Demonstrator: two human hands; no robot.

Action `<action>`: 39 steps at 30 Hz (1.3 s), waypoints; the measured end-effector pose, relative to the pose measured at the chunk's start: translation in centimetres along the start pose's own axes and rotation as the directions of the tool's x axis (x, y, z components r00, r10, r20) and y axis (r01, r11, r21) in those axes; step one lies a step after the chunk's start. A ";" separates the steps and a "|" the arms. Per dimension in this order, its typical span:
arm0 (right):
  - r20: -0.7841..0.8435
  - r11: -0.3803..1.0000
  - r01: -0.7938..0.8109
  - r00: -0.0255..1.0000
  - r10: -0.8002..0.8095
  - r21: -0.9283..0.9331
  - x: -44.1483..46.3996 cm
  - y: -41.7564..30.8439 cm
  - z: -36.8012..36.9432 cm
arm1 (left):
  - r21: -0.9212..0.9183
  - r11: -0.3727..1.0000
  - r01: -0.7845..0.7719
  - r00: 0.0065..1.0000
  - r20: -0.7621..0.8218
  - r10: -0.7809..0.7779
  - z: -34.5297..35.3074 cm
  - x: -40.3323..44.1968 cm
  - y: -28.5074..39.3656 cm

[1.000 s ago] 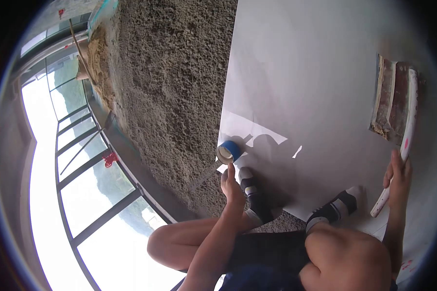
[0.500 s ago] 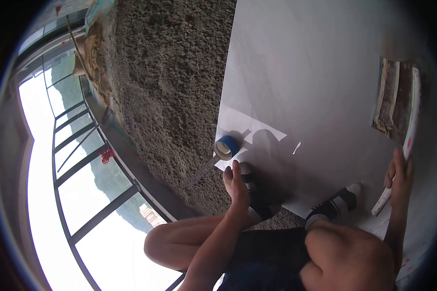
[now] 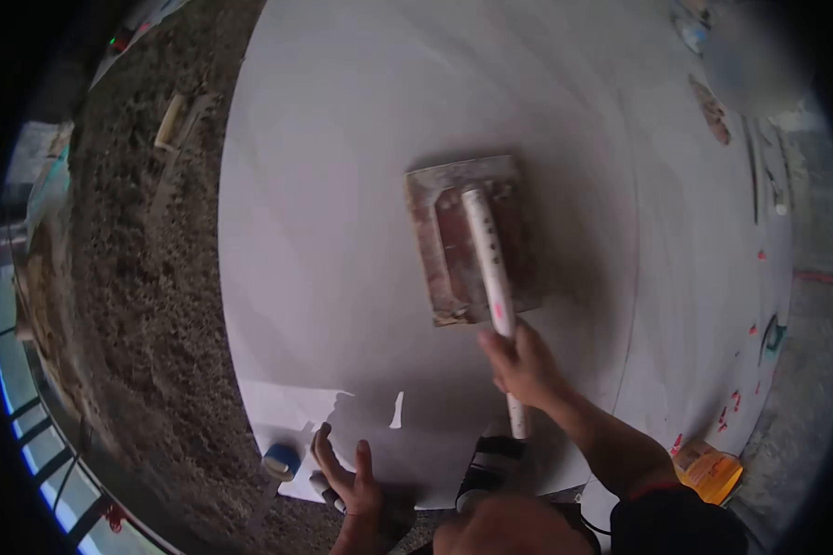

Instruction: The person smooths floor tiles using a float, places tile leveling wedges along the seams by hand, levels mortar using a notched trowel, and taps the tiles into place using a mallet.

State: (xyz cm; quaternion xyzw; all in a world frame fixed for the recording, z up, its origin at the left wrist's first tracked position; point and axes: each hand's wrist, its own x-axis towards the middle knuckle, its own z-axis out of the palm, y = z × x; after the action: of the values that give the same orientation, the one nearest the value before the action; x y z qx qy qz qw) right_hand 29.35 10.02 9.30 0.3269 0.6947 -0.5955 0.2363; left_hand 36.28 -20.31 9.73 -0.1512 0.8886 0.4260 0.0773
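My right hand (image 3: 526,370) grips the lower part of a long white handle (image 3: 492,264). That handle belongs to a flat rectangular float (image 3: 449,245) with a worn, reddish-brown back. The float is over the middle of a large pale, shiny slab (image 3: 333,203); whether it presses on the surface is hard to tell. At the slab's near left corner is my left hand (image 3: 347,476), fingers spread and holding nothing. Just left of it stands a roll of blue tape (image 3: 282,461). One of my shoes (image 3: 495,462) shows by the handle's lower end.
Coarse grey mortar (image 3: 148,305) runs along the slab's left side, with a small pale block (image 3: 169,122) on it. To the right lies another pale slab (image 3: 694,277) with red bits. An orange container (image 3: 710,470) sits at the lower right.
My right hand has brought the float from the far right to the middle of the slab. The view has swung rightward. My left hand stays near the tape roll, fingers more spread.
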 end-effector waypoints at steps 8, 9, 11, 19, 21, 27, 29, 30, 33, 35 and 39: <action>0.043 0.910 0.372 0.928 -0.370 -0.181 3.5 -5.2 3.7 | 0.049 0.747 -0.663 0.744 0.147 0.651 9.2 19.7 19.2; 0.047 0.871 0.385 0.920 -0.390 -0.306 2.4 -4.0 2.1 | 0.097 0.631 -0.770 0.636 0.193 0.747 10.1 21.2 21.6; -0.195 0.683 0.332 0.796 -0.573 -0.651 3.1 2.7 -0.6 | 0.084 0.594 -0.800 0.575 0.394 0.718 12.5 22.7 26.3; -0.659 0.711 -0.260 0.658 -0.365 -0.653 5.9 10.9 -23.9 | 0.379 0.177 -0.908 0.413 0.746 0.522 26.1 27.9 32.4; -0.719 0.751 -0.291 0.612 -0.330 -0.593 7.6 10.1 -24.7 | 0.516 0.098 -0.851 0.524 0.827 0.203 26.9 28.2 31.5; -0.597 0.746 -0.115 0.683 -0.420 -0.656 6.1 10.2 -17.5 | 0.450 0.087 -0.889 0.451 0.892 -0.014 25.0 28.7 32.0; -0.549 0.727 -0.109 0.734 -0.400 -0.677 4.2 11.5 -18.2 | 0.424 0.089 -0.901 0.417 0.905 -0.089 25.3 29.0 33.1; -0.435 0.677 -0.031 0.788 -0.436 -0.735 3.5 12.1 -19.2 | 0.465 0.124 -0.877 0.447 0.882 -0.151 25.1 29.3 33.4; -0.767 0.717 -0.465 0.624 -0.152 -0.520 -1.9 19.9 -27.5 | 0.349 0.191 -0.917 0.325 0.934 -0.149 24.1 31.6 33.0; -0.938 0.728 -0.685 0.263 0.226 -0.017 -8.5 28.3 -33.3 | 0.330 0.165 -0.929 0.309 0.940 -0.145 23.4 31.3 33.2; -0.971 0.692 -0.721 0.146 0.189 0.026 -17.0 30.3 -31.9 | 0.262 0.081 -0.962 0.249 0.958 -0.142 23.4 32.7 32.1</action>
State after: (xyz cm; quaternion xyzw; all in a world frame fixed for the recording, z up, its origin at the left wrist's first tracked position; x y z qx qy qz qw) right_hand 65.04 40.71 6.84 0.7406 0.6709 -0.0058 0.0372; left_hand -5.12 10.29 9.95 0.4985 0.7495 -0.1667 0.4024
